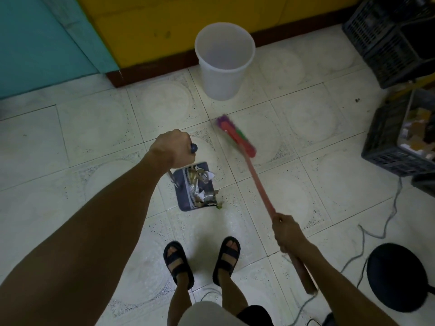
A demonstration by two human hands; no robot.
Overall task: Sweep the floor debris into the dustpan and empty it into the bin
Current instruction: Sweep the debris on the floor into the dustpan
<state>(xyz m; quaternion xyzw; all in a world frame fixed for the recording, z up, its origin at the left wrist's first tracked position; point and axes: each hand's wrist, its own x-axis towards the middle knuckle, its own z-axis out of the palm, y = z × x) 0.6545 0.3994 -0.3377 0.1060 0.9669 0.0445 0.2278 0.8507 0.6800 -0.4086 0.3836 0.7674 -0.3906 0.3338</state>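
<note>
My left hand (173, 148) grips the top of the dustpan handle (193, 148). Below it the blue-grey dustpan (186, 196) rests on the tiled floor, filled with crumpled paper and wrappers (203, 184). A small green scrap (219, 206) lies at its open edge. My right hand (286, 231) holds the red broom stick (257, 184). The broom head (236, 136), red with purple and green bristles, is blurred and sits right of and beyond the dustpan. A white bin (223, 60) stands open by the yellow wall, and nothing shows inside it.
Dark plastic crates (395, 41) are stacked at the right, one (400, 137) holding cardboard scraps. A black round stool (397, 276) and loose cables (376, 234) lie at lower right. My sandalled feet (202, 260) stand just behind the dustpan. A teal door (40, 43) is at upper left.
</note>
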